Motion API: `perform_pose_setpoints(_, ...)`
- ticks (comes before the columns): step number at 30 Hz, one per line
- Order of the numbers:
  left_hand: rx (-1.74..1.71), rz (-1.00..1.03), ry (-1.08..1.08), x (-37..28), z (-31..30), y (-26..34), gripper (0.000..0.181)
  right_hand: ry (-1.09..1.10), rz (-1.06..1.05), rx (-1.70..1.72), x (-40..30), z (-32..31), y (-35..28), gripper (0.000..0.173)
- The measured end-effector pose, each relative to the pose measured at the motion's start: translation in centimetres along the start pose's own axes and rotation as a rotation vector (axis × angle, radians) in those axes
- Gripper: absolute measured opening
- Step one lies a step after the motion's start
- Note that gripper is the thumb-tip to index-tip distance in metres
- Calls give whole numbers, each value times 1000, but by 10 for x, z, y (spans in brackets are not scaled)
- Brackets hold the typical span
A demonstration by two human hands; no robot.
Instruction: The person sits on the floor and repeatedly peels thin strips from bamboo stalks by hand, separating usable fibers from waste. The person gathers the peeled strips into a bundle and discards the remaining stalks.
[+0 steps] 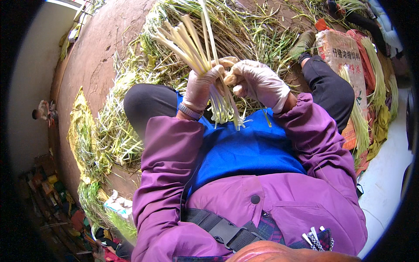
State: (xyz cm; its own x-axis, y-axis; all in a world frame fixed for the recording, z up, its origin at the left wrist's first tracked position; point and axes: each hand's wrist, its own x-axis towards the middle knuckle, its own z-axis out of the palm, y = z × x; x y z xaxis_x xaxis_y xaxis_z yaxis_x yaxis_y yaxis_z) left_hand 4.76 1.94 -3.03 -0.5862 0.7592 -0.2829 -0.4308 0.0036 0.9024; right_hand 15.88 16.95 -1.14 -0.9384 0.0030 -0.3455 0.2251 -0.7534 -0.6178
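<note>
My left hand (201,86), in a whitish thin glove with a watch at the wrist, is closed around a bundle of pale plant stalks (188,46). The stalks fan out above the fist, and their white rooted ends hang below it over the blue apron (245,147). One longer stalk rises upright beside the bundle. My right hand (258,82), gloved too, has its fingers curled near the bundle's right side. Its fingertips almost meet the left ones by a stalk; whether they pinch it I cannot tell.
Loose green and yellow stalks (131,121) lie heaped on the brown floor (88,55) ahead and at left. A printed woven sack (340,55) lies at right, with bundles of pale stalks (376,75) nearby. Other people sit at the upper right, far left and lower left.
</note>
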Motion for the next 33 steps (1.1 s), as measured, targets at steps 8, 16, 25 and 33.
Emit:
perform_pose_setpoints(8,-81,-1,-179,-2,0,-2,41,127,-140,9,13,-22,-34,24)
perform_pose_setpoints(16,-200,-138,-298,-7,-6,-1,48,226,-638,-62,29,-142,-169,28)
perform_pose_setpoints(25,-291,-215,-340,-14,-22,6,44,1149,-629,-685,-54,-270,-282,31)
perform_pose_setpoints(33,-159,-126,-190,-4,-2,-1,34,-56,144,-1416,3,-162,-88,51)
